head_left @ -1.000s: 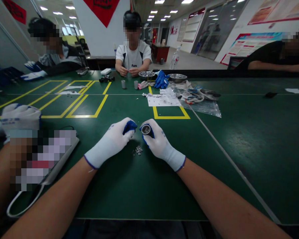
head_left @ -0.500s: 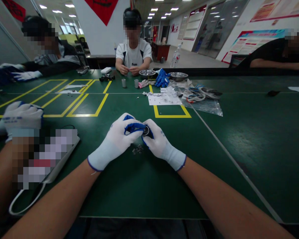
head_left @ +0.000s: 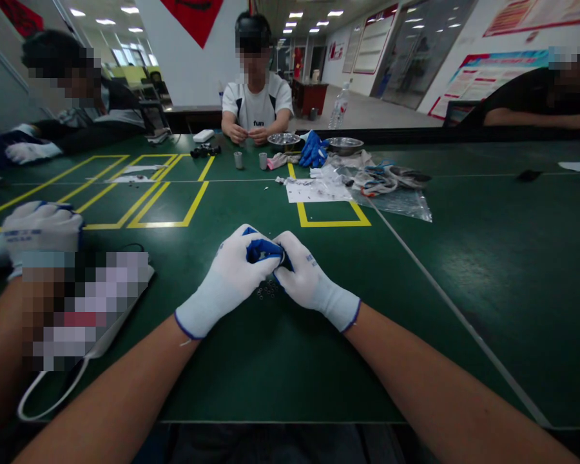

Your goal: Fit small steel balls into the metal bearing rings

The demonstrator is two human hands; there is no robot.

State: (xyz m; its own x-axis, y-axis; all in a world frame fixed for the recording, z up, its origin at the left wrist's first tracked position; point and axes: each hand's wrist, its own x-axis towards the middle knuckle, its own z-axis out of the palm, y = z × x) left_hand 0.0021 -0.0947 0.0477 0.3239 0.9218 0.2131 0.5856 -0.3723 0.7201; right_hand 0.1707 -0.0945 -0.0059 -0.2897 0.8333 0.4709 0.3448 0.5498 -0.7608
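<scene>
My left hand (head_left: 241,263) and my right hand (head_left: 302,272), both in white gloves with blue palms, meet above the green table (head_left: 280,374). My right hand is closed around a small dark round part (head_left: 283,256) with a metallic rim, now mostly covered by fingers. At that part, the left thumb and fingers come together in a pinch; whatever they hold is hidden. Several tiny metal rings (head_left: 265,291) lie loose on the table just beneath my hands.
Another person's gloved hand (head_left: 41,232) and a white corded object (head_left: 118,325), blurred out, are at the left. Ahead lie a paper sheet (head_left: 319,190), a plastic bag (head_left: 406,206), blue gloves (head_left: 314,149), metal bowls (head_left: 345,145) and grey cups (head_left: 238,160). A person sits opposite.
My hands have closed in over the round part, so its open end, visible before, is now mostly hidden. The left hand has shifted slightly right and down.
</scene>
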